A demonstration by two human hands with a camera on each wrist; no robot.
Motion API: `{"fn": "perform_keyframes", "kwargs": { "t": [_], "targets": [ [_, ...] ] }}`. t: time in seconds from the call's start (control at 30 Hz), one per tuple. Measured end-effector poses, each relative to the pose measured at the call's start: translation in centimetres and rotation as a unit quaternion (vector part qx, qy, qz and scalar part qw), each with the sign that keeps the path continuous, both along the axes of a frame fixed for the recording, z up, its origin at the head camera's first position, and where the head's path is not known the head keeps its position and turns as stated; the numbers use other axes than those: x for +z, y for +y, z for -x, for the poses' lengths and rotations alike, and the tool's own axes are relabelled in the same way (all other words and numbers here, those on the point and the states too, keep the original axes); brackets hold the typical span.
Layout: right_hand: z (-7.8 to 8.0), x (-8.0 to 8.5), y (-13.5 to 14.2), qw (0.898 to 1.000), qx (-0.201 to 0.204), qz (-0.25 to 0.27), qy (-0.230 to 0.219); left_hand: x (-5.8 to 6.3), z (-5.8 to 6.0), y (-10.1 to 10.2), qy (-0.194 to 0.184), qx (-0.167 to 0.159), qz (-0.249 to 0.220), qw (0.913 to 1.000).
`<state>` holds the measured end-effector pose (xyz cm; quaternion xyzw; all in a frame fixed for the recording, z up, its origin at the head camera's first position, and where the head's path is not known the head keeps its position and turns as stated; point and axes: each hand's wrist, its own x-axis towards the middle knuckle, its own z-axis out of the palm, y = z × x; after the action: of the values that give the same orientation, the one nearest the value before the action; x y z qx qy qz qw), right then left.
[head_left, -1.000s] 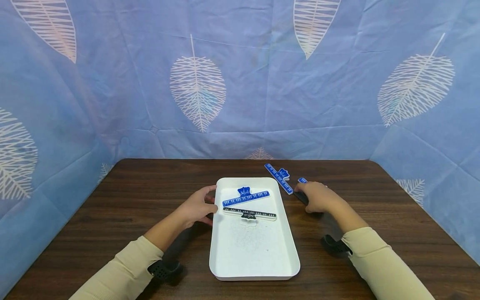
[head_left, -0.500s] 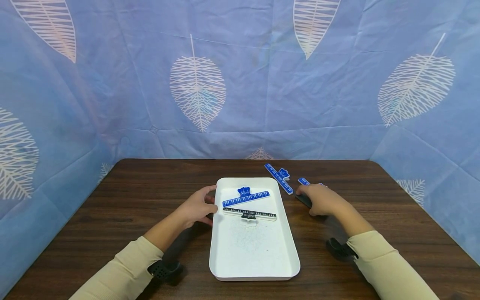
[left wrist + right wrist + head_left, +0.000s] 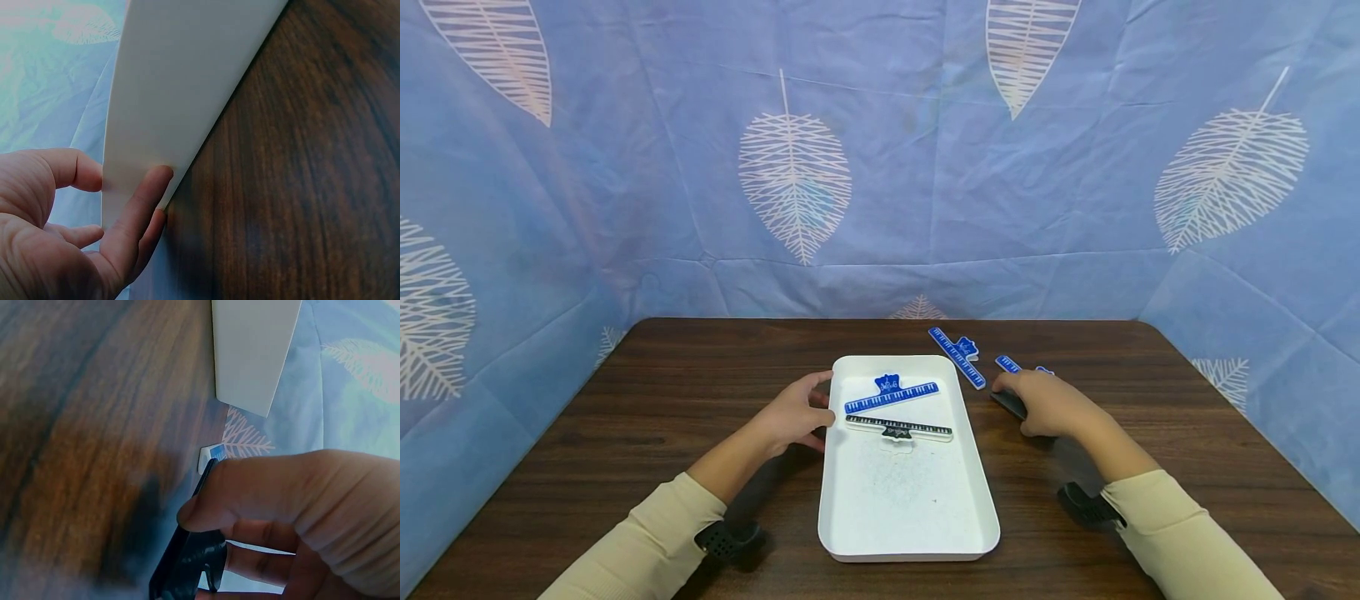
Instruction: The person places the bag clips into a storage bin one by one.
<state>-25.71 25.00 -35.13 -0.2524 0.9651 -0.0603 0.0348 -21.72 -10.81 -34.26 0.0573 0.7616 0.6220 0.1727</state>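
In the head view my left hand (image 3: 793, 414) is at the left side of a white tray (image 3: 910, 517). The left wrist view has its fairly straight fingers (image 3: 139, 215) against the outer wall, with other fingertips right at the rim. My right hand (image 3: 1051, 403), right of the tray, pinches a black clip (image 3: 184, 562) between thumb and fingers, low over the table. Part of this clip is hidden by the hand. Just beyond it lies a blue piano-key clip (image 3: 1008, 363), partly covered by the hand in the head view.
Inside the tray lie a blue piano-key clip (image 3: 892, 398) and a black-and-white one (image 3: 898, 428). Another blue clip (image 3: 957, 357) lies on the dark wooden table (image 3: 700, 375) beyond the tray's far right corner. A blue leaf-print cloth (image 3: 880, 167) hangs behind.
My right hand has shifted slightly right and toward me with the black clip, showing more of the blue clip behind it. The left hand and the tray have stayed put.
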Motion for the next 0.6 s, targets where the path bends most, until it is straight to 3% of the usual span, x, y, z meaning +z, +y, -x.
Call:
{"fn": "perform_keyframes", "kwargs": {
  "t": [0.6],
  "targets": [
    [-1.2, 1.1, -0.7, 1.000, 0.006, 0.008, 0.001, -0.2, 0.1, 0.0, -0.003, 0.001, 0.006, 1.0000]
  ]
}}
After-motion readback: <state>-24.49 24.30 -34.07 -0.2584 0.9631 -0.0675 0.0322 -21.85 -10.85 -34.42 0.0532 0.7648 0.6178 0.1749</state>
